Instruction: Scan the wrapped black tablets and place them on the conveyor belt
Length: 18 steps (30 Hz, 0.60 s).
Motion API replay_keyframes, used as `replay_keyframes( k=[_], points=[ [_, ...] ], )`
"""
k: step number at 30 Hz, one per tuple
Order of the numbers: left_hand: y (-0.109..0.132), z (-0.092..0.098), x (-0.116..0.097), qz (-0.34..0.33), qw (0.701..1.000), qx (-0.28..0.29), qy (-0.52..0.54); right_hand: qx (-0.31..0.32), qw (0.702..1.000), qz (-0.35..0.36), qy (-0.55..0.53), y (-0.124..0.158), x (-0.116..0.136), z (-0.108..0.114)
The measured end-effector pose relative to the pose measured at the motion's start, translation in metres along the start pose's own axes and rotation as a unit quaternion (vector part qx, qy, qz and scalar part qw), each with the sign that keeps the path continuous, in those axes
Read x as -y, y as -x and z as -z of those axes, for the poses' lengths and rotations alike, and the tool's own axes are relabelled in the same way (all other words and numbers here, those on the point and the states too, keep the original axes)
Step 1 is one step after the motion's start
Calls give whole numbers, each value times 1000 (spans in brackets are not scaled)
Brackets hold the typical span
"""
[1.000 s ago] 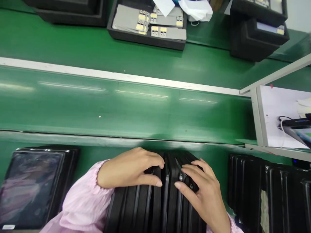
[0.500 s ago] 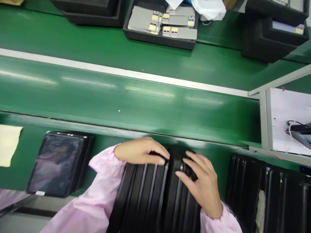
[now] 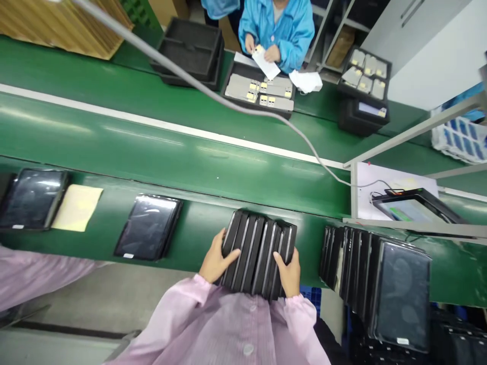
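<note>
A row of several black tablets [image 3: 255,253] stands on edge, packed side by side, at the near edge of the green bench and against my body. My left hand [image 3: 218,259] is wrapped round the row's left side, its thumb lying over the top edges. On the opposite side my right hand [image 3: 289,274] presses inward, thumb also on top. Together the hands clasp the row between them; the fingers underneath and behind are partly hidden.
Flat tablets [image 3: 150,225] lie to the left, beside a yellow cloth [image 3: 78,207]. More upright tablets [image 3: 353,263] lean at right, near a screen device [image 3: 414,207]. Across the bench, a person in blue [image 3: 279,30] handles a card above a parts tray [image 3: 258,91]. A grey cable [image 3: 213,94] hangs across.
The view has pulled back and widened. My hands have gone from the tablets' far ends to the row's two sides, gripping it between them.
</note>
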<state>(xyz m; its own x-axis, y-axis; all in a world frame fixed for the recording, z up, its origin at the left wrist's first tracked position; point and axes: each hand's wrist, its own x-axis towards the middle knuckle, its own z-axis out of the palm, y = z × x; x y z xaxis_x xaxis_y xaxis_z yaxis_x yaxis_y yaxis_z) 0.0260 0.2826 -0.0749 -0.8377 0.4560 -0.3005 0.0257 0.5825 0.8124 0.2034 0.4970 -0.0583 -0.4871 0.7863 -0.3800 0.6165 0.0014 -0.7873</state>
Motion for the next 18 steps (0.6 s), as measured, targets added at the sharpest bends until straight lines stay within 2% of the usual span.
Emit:
replay_keyframes(
  k=[3, 7, 12, 15, 18],
  points=[
    [28, -18, -25, -62, 984, -24, -168, -21, 999, -20, 21, -1, 9, -7],
    [31, -38, -51, -57, 955, -61, -284, -24, 998, -36, 44, 1, 11, -7],
    [30, -39, -59, -35, 949, -50, -309, -4, 993, -80, 83, 2, 15, -3],
    [34, -43, -61, -37, 952, -57, -299, -14, 989, -87, 122, 2, 18, -3],
    [31, -40, -54, -53, 966, -61, -244, -22, 995, -67, 71, -1, 9, 2]
  ],
)
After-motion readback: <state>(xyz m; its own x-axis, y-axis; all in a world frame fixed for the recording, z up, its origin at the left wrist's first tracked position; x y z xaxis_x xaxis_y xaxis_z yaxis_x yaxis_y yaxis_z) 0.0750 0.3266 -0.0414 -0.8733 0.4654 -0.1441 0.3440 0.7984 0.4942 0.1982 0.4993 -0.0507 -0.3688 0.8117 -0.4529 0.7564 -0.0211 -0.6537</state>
